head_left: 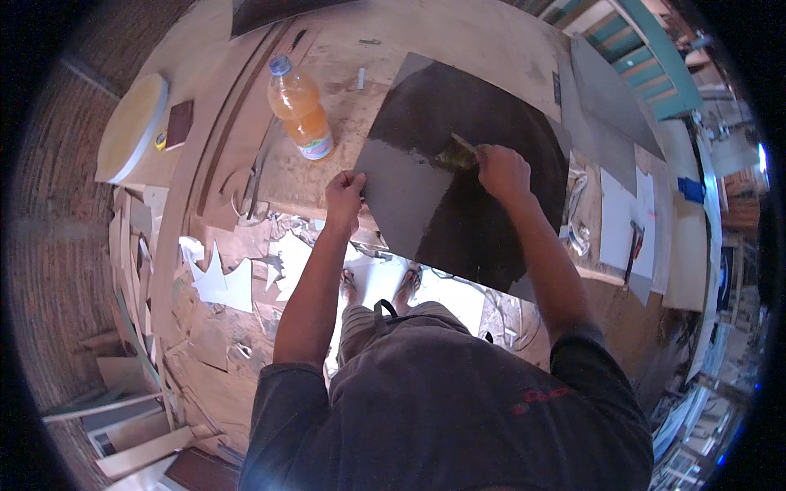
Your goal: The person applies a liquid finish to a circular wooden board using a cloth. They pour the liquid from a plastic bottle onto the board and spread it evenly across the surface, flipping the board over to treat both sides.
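A grey sheet (397, 200) lies at the bench's front, overhanging its edge, much of its top coated in dark, glossy liquid. My left hand (344, 196) grips the sheet's left edge with curled fingers. My right hand (503, 172) holds a flat spreading tool (458, 151) against the middle of the sheet, where the wet coat looks yellowish and meets the paler, uncoated grey part. Left of the sheet stands a plastic bottle (299, 114) of orange liquid with a blue cap.
The wooden bench (360, 90) bears long strips, a round pale board (127, 123), a small yellow item (161, 141), grey panels (606, 106) and white sheets (622, 213) with a hand tool (634, 245). Offcuts (221, 282) litter the floor below; a teal slatted piece (647, 57) is at back right.
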{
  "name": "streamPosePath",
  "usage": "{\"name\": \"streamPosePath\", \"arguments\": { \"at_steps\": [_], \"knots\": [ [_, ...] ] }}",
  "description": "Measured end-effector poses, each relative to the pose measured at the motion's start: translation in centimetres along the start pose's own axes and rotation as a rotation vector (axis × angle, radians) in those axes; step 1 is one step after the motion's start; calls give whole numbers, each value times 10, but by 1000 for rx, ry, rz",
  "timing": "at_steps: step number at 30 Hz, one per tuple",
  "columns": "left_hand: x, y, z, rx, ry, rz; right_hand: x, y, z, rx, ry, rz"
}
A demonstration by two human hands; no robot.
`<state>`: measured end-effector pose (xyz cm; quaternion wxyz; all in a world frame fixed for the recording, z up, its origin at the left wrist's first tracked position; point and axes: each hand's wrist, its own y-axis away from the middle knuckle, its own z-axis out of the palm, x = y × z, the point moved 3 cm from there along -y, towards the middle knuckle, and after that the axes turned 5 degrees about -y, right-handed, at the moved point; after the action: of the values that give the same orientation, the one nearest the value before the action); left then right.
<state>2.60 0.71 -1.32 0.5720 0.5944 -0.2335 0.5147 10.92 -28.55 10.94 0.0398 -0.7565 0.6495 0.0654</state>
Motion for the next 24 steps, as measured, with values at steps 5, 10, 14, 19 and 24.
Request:
{"name": "streamPosePath", "arguments": {
  "at_steps": [5, 10, 14, 19, 24],
  "knots": [
    [2, -22, -8, -175, 64, -75, -19, -8, 0, 62, 68, 9],
    [11, -20, -24, -250, -13, -167, -62, 27, 1, -102, 35, -33],
    [18, -20, -24, -338, 3, -214, -86, 94, 6, -277, -32, -86],
    [17, -32, -29, -414, -56, -213, -111, 158, 4, -394, -65, -221],
    [17, -37, -37, -367, -65, -221, -96, 149, -34, -12, -413, 37]
  ]
}}
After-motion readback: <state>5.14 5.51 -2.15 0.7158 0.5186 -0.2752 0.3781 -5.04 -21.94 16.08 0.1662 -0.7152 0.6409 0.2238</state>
